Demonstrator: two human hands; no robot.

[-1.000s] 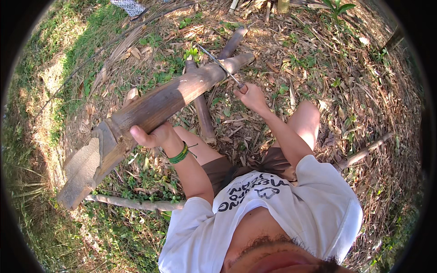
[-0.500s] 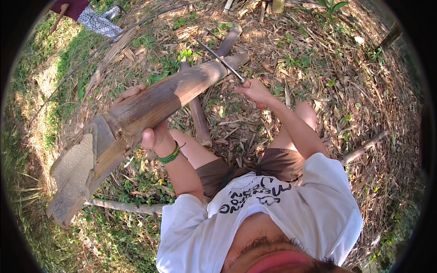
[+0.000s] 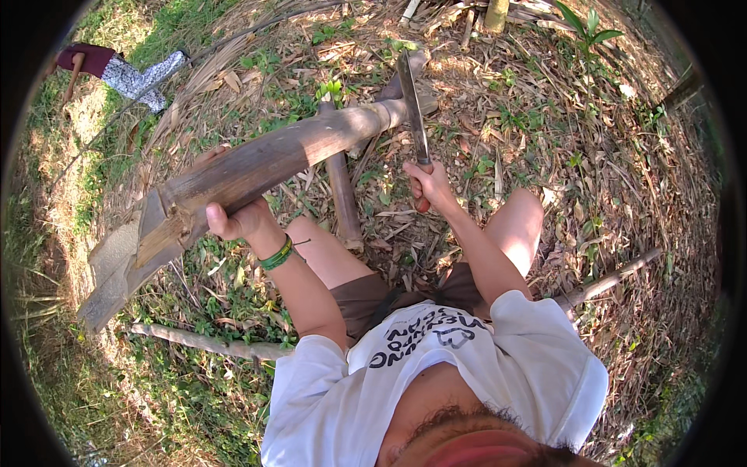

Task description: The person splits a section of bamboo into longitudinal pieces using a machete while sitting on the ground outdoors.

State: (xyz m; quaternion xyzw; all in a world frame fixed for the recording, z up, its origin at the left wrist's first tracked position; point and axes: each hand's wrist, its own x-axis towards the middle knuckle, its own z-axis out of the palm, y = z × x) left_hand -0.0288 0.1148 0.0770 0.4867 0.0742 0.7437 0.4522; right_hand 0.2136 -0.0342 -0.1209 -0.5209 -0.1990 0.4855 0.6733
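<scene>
A thick brown bamboo pole slants from the lower left up to the middle of the view. Its near left end is broad, split and pale, just past a ringed joint. My left hand grips it from below near that joint, thumb on the near side and fingertips showing over the far side. In my right hand is the wooden handle of a machete, its blade pointing away from me. The blade crosses in front of the pole's far end; whether the two touch I cannot tell.
Beneath the bamboo, a dark wooden post lies between my legs, with another dark log beyond. A pale branch runs by my left hip, another branch by my right. A person is at the upper left, past a dark cable.
The machete has swung more upright, its broad side now showing, and my right hand has moved slightly nearer. The bamboo's split end has risen, my left hand moving left. The person has shifted left.
</scene>
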